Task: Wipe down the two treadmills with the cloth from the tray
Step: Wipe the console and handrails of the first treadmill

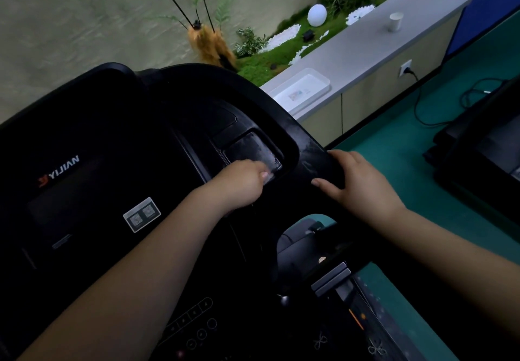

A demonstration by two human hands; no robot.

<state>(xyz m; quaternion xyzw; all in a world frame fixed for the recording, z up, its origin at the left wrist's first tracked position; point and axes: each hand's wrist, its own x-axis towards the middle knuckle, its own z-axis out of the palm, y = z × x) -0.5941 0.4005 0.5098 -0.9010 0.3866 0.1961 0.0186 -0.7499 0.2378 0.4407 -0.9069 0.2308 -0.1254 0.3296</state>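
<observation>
Standing at the near treadmill [118,141], head tilted, console filling most of the view. Left hand [242,183] curled tight at the recessed pocket [253,152] on the console's right side, knuckles up, thumb tucked; cloth not plainly visible, probably bunched under the fist, though cannot tell for sure. Smeared, streaky sheen across the pocket floor, suggesting the wipe is under way there. Right hand [357,183] wrapped over the handrail [309,146] just right of the pocket, fingers draped across the top, thumb reaching underneath. Likely a bracing grip, steadying the body while the other hand scrubs.

Pocket walled on all sides, so short strokes only, with corners needing a fingertip push. Handrail also streaked just above the right hand, and that hand sits on part of the rail not yet reachable by the cloth. Broad flat display face left of the pocket open for long sweeps, with the sticker [142,214] and logo on it.

White tray [302,90] beyond the console's upper right edge, on the grey counter [380,36], showing only a small card or label inside, no cloth. Paper cup [395,21] farther along the counter. Treadmill 2 [484,146] to the right of the console, across a strip of green floor, apparently untouched.
</observation>
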